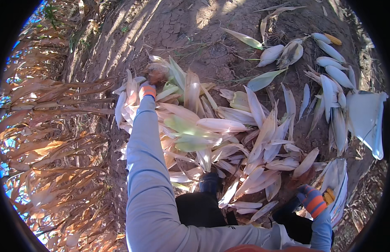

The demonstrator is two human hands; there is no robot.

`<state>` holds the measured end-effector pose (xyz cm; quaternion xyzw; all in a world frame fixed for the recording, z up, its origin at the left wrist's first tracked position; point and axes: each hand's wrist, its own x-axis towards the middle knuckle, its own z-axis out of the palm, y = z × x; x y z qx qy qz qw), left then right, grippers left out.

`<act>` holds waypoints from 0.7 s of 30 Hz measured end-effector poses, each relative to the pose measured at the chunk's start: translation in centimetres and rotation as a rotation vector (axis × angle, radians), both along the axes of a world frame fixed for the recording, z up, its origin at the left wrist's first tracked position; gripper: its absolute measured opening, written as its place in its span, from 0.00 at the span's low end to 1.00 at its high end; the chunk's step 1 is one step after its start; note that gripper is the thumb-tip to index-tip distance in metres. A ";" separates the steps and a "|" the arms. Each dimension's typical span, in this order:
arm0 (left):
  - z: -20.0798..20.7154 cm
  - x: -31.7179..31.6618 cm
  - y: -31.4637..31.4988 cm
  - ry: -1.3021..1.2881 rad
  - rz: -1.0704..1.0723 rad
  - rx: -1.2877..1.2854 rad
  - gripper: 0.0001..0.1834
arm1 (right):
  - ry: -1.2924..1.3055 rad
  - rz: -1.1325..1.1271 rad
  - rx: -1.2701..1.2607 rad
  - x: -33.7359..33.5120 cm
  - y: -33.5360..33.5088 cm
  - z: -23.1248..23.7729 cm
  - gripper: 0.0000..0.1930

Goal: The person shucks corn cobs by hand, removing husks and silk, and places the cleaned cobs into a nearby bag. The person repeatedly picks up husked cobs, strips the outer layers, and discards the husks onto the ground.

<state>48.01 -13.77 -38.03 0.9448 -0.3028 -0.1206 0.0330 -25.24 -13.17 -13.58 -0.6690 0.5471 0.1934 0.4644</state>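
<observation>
My left hand (148, 90), in an orange and grey glove, reaches far out to the left edge of a heap of pale corn husks (222, 125). Just beyond it lies a reddish-brown tuft (158, 76), perhaps corn silk; the fingers are mostly hidden among the leaves. Low on the right, my right hand (312, 201), in a striped orange and grey glove, is beside a white sack (340, 180) and next to my leg. Yellow corn cobs (329, 196) show at the sack's mouth, close to that hand. Its fingers are partly turned away, so their grip cannot be made out.
Dry corn stalks (52, 147) line the left side. Several husk-covered ears (331, 63) lie at the far right, with one bare yellow cob (332, 39). A white plastic container (366, 119) stands at the right. My dark boot (210, 183) touches the heap on cracked soil (174, 29).
</observation>
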 end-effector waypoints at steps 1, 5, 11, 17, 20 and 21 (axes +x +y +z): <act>0.2 0.2 0.3 -0.066 0.074 -0.120 0.17 | -0.004 -0.001 0.004 0.2 -0.1 0.1 0.11; 4.3 -0.5 -0.4 -0.054 0.163 -0.489 0.17 | -0.002 -0.001 0.007 -0.3 0.1 -0.3 0.11; 15.2 1.4 -2.1 -0.188 0.141 -0.717 0.15 | -0.052 0.029 -0.046 -0.4 0.2 -0.1 0.10; 22.1 1.2 -3.3 0.052 0.170 -0.893 0.18 | -0.056 0.006 -0.060 -0.6 0.7 0.8 0.11; 23.6 0.1 -3.2 0.175 0.169 -0.972 0.22 | -0.066 0.020 -0.084 -0.5 0.6 1.8 0.10; 25.2 -2.9 -4.0 0.208 0.183 -0.979 0.22 | -0.083 0.036 -0.114 -0.9 0.9 1.9 0.10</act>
